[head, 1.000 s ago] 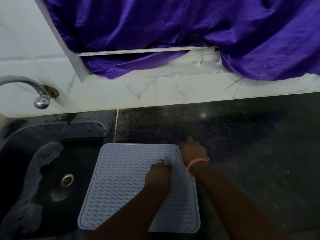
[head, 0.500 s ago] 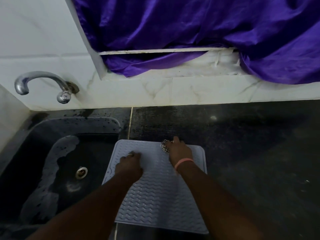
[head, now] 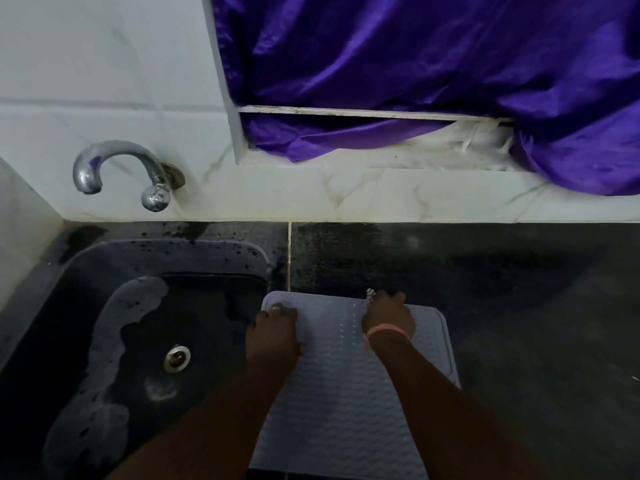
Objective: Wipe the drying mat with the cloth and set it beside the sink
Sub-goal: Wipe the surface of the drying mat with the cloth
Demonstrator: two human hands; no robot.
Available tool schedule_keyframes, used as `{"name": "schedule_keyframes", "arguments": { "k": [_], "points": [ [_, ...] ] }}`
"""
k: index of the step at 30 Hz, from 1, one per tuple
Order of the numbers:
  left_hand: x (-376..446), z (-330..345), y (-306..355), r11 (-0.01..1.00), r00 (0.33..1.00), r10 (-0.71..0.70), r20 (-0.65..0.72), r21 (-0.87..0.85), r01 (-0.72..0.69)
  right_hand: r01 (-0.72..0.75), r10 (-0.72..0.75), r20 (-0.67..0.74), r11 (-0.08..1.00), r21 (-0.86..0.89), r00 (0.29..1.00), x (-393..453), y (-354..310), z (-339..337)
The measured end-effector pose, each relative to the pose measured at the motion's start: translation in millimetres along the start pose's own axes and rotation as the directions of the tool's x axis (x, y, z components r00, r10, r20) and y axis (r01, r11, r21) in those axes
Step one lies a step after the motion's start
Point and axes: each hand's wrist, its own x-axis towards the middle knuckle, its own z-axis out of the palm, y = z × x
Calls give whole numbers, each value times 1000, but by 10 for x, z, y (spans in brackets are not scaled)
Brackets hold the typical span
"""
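Head view showed the grey drying mat [head: 341, 386] flat on the dark counter [head: 519, 306], just right of the sink [head: 104, 271], its long axis running from 6 to 12 o'clock. Left hand [head: 275, 329] lay fist-like on the mat's 11 o'clock corner, though whether it gripped the edge was unclear. Right hand [head: 388, 318], at 1 o'clock on the far edge, pinched a small patterned cloth [head: 370, 295].

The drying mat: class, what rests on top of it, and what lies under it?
Both hands, left and right, rest on the drying mat. Dark counter surrounds it; the surface beneath is covered.
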Motion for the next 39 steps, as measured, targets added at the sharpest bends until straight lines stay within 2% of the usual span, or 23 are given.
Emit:
{"name": "schedule_keyframes", "arguments": {
  "k": [5, 11, 18, 21, 26, 28, 31, 34, 36, 39],
  "points": [
    [-16, 78, -79, 998, 996, 53, -70, -24, -54, -137, 134, 40, 987, 87, 990, -82, -397, 49],
    [60, 74, -196, 989, 994, 94, -60, -108, -100, -156, 151, 44, 974, 164, 988, -273, -935, 177],
    [54, 167, -322, 957, 986, 131, -100, -247, -152, -36, 34, 35, 998, 56, 999, -416, -1398, 256],
    [14, 217, -362, 931, 993, 64, -95, -353, -94, 49, -49, 62, 999, 7, 997, -468, -1594, 279],
    [-29, 196, -336, 925, 989, 91, -113, -358, -126, 122, -117, 75, 990, -68, 990, -454, -1755, 261],
    [-61, 158, -322, 944, 992, 65, -108, -314, -96, 192, -183, 103, 977, -90, 978, -442, -1750, 265],
    [-146, 52, -296, 975, 998, -22, -67, -221, 7, 348, -334, 187, 936, -44, 924, -403, -1741, 281],
    [-253, 31, -386, 993, 998, -35, -44, -117, 29, 500, -511, 282, 858, 117, 812, -440, -1636, 313],
    [-263, 79, -460, 994, 999, 2, -48, -113, -8, 492, -535, 181, 838, 237, 825, -520, -1470, 333],
    [-198, 90, -528, 993, 997, 83, 2, -83, -83, 344, -359, -22, 875, 339, 933, -544, -1041, 353]
  ]
}}
